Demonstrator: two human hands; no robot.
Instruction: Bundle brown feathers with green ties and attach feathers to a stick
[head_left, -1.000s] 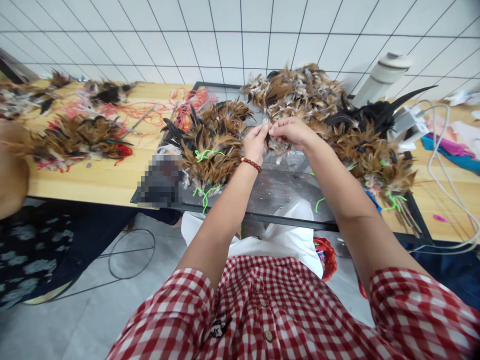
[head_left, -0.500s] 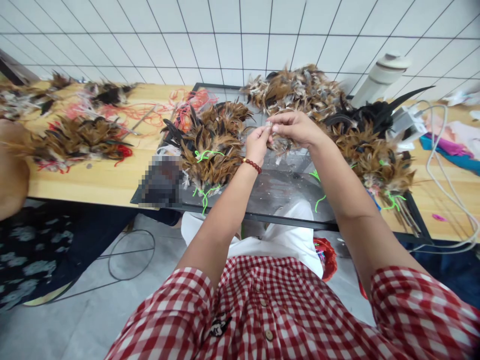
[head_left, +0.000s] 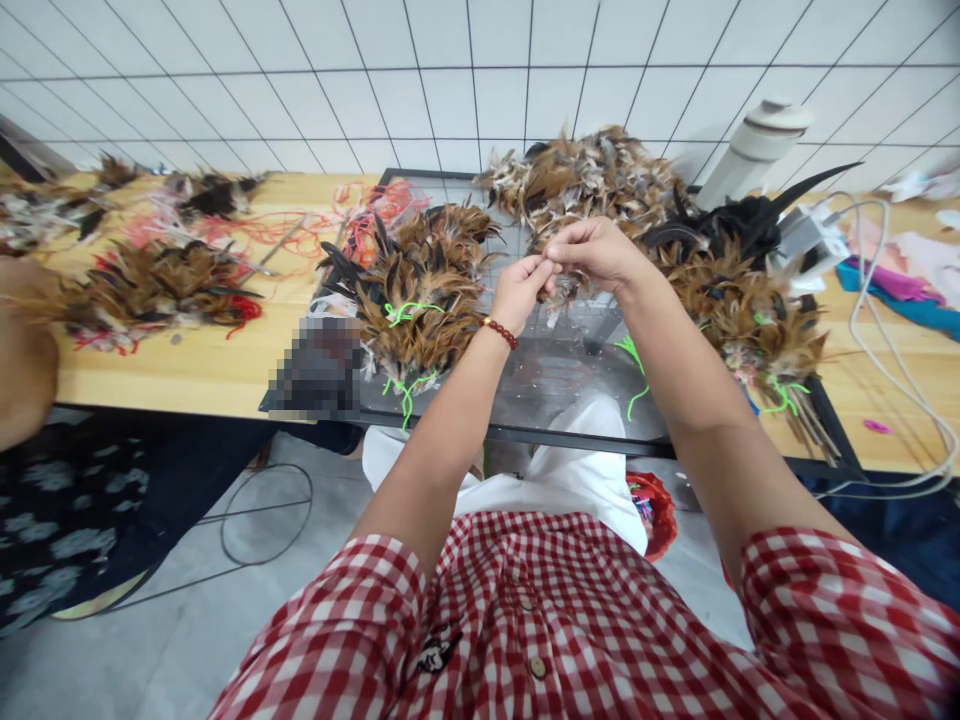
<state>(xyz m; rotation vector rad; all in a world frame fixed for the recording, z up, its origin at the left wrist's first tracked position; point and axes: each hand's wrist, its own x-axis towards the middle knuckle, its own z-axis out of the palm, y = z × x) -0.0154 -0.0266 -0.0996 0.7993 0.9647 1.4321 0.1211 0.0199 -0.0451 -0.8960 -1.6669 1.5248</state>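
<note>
Though piled loosely in feather heap (head_left: pixel 600 180) at back of black-rimmed tray (head_left: pixel 559 375), showing ruffled mix of brown, black and downy grey-white. Just in front, above tray, pinching thumb to finger with left hand (head_left: pixel 520 292) stretched forward; arching right hand (head_left: pixel 598 253) inward, fingertips likewise together, meeting left's. Cannot tell what, if anything, between them.

Red-white gingham shirt (head_left: pixel 600 600), short sleeves (head_left: pixel 360 600), round buttons (head_left: pixel 537 668); dark-red bead bracelet (head_left: pixel 500 331).
</note>
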